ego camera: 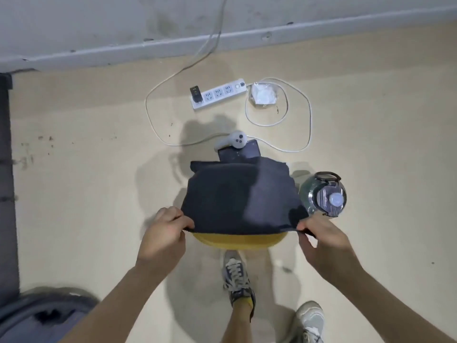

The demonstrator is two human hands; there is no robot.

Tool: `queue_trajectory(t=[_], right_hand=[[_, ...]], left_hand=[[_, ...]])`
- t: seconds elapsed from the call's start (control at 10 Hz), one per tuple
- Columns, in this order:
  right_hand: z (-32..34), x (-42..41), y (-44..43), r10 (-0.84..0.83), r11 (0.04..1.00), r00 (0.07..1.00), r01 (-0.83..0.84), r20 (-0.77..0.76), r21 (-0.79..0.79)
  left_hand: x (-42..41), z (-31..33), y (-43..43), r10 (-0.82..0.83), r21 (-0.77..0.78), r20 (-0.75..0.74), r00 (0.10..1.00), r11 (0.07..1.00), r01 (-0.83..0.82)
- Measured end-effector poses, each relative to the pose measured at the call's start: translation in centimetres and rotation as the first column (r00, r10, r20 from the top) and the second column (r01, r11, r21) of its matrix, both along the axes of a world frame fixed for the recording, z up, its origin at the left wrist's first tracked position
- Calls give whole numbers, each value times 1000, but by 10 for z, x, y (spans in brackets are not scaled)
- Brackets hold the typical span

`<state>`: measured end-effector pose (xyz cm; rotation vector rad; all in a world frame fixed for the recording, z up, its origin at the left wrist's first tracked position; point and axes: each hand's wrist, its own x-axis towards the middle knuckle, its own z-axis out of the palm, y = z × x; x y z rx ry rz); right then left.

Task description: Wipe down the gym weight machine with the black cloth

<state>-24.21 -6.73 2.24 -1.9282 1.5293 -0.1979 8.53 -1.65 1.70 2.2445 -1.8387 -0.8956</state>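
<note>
A black cloth (237, 196) is spread flat over a round yellow stool (237, 241), of which only the near rim shows. My left hand (165, 231) pinches the cloth's near left corner. My right hand (321, 233) pinches the near right corner. Both hands hold the near edge taut just above the stool. No weight machine is plainly in view.
A clear water bottle (324, 194) stands right of the stool. A white controller (235, 141) and a dark phone (238, 153) lie beyond the cloth. A white power strip (217, 94) with looping cable lies near the wall. My feet (237, 276) are below. Dark equipment (6, 184) lines the left edge.
</note>
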Motion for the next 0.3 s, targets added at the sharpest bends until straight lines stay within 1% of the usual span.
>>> queue_trajectory(t=[0.1, 0.2, 0.3], right_hand=[[-28, -7, 34, 56, 988, 993, -41, -102, 147], [-42, -6, 47, 83, 980, 987, -57, -135, 191], [-44, 1, 46, 223, 943, 947, -151, -229, 295]], left_hand=[[-7, -27, 35, -36, 119, -15, 999, 992, 38], [-8, -43, 54, -47, 203, -19, 999, 978, 50], [-13, -47, 56, -137, 326, 33, 990, 938, 119]])
